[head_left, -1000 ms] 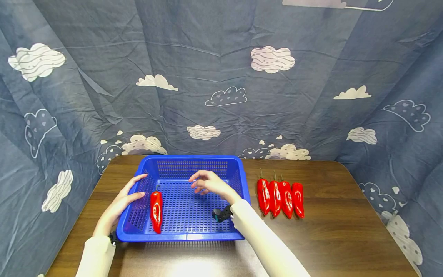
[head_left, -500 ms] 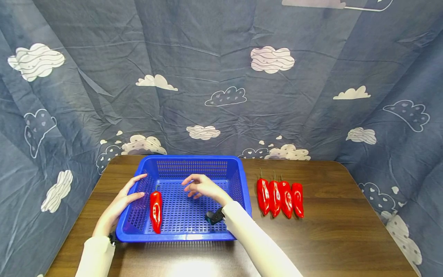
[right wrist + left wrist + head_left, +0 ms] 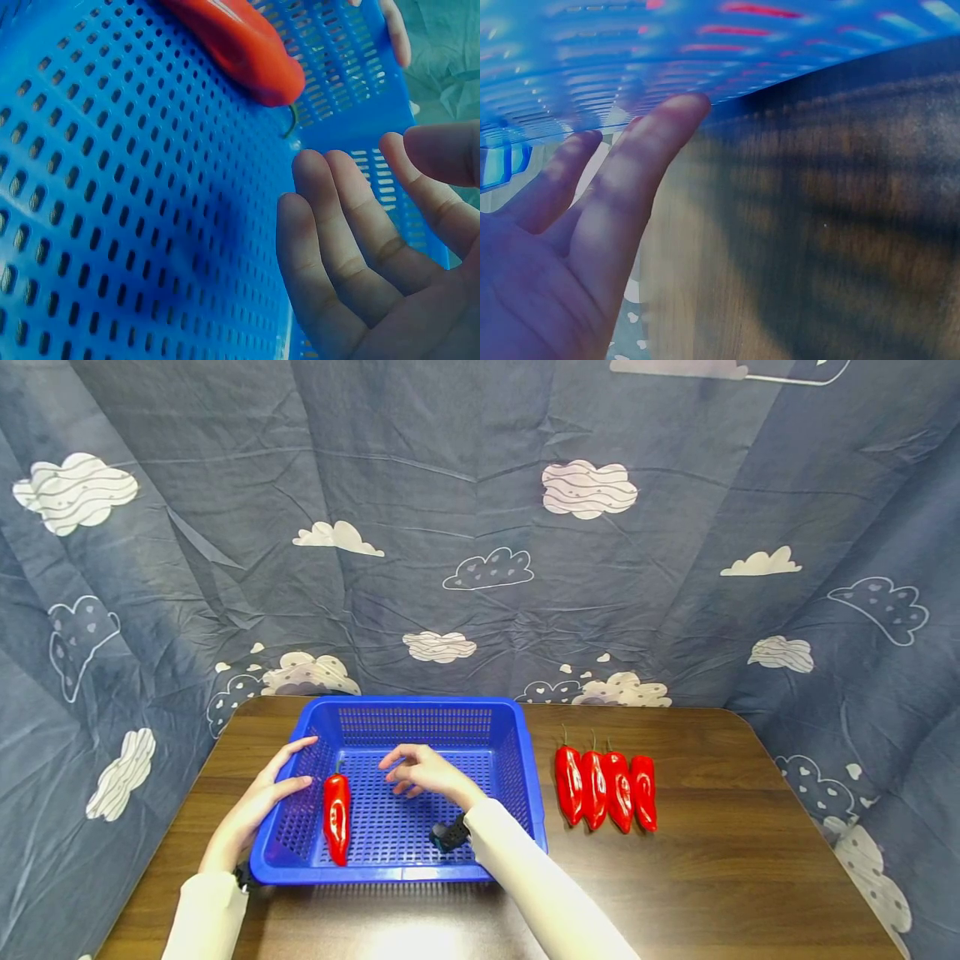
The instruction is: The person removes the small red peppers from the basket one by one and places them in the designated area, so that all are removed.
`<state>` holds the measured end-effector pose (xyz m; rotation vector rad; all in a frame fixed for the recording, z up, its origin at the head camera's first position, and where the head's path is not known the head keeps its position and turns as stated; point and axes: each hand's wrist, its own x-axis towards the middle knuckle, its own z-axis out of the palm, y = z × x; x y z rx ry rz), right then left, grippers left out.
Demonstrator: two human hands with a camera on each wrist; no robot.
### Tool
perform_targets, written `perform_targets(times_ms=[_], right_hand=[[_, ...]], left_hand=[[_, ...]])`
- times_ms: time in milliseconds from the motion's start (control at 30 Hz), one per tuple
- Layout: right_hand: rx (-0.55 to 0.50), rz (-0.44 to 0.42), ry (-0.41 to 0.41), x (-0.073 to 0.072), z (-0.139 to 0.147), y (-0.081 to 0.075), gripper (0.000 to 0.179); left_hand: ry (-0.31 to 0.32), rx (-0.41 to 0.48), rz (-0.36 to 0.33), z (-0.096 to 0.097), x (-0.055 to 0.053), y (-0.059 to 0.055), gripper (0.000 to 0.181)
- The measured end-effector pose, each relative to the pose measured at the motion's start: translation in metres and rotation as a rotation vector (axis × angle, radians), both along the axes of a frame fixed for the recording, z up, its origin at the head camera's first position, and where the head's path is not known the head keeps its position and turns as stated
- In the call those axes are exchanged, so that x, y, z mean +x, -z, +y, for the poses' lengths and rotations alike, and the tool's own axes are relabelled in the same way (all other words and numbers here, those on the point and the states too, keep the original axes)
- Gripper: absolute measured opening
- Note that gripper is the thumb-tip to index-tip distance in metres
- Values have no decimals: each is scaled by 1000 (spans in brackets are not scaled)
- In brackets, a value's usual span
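Note:
Inside the blue plastic basket (image 3: 405, 874), a glossy red pepper (image 3: 337, 820) with a green stem lies lengthwise near the left wall. My left hand (image 3: 255, 806) rests against the basket's left side, its thumb and a finger reaching over the rim. From the left wrist, outstretched fingers (image 3: 630, 180) show right at the slotted wall. Above the basket floor, to the right of the pepper, hovers my right hand (image 3: 427, 772); its fingers are loosely bent and hold nothing. In the right wrist view the pepper (image 3: 247, 52) lies beyond the fingertips.
Several red peppers (image 3: 594, 789) lie side by side in a row on the brown wooden table (image 3: 720, 827), right of the basket. A dark blue cloth (image 3: 480, 485) with cloud prints hangs behind and at both sides.
My right hand has moved left and slightly toward me over the basket floor, closer to the pepper inside. The left hand, basket and peppers stay as they were.

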<state>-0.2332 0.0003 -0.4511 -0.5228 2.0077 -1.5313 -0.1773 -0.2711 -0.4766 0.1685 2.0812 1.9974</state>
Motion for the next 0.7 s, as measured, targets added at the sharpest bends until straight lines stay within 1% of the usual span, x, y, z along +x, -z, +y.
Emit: perform_targets(times_ms=[100,333,500,700], right_hand=[[11,-5,10,1,-6,2,27],[23,-20,16,3,-18,8,26],[29,-17,13,5,-22,8,26],[39,-28,-27,8,-27,8,29]], left_hand=[[-5,-3,-6,0,-1,0,58],[0,-15,12,0,-2,1,58],[-8,-14,-1,-1,-2,1,57],[-7,-17,2,0,-1,0,58]])
